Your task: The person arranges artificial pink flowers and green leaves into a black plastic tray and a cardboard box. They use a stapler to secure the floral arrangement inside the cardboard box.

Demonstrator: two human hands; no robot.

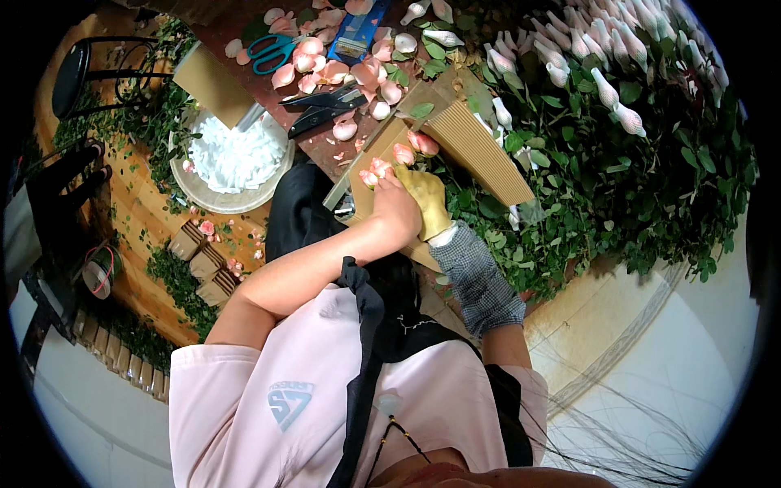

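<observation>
My bare left hand is closed, its fingertips at a pink rose head over a sheet of brown cardboard. Pressed up beside it, my right hand wears a yellow glove, with a checked sleeve cover on the forearm. Its fingers curl inward, and what they hold is hidden. Just beyond the hands lie more pink roses, next to a piece of corrugated cardboard. Green leaves show behind the gloved hand.
Black shears, teal scissors, a blue tool and loose petals lie on the red table. At right is a leafy heap of roses in white net sleeves. A basin of white pieces stands left, near a black stool.
</observation>
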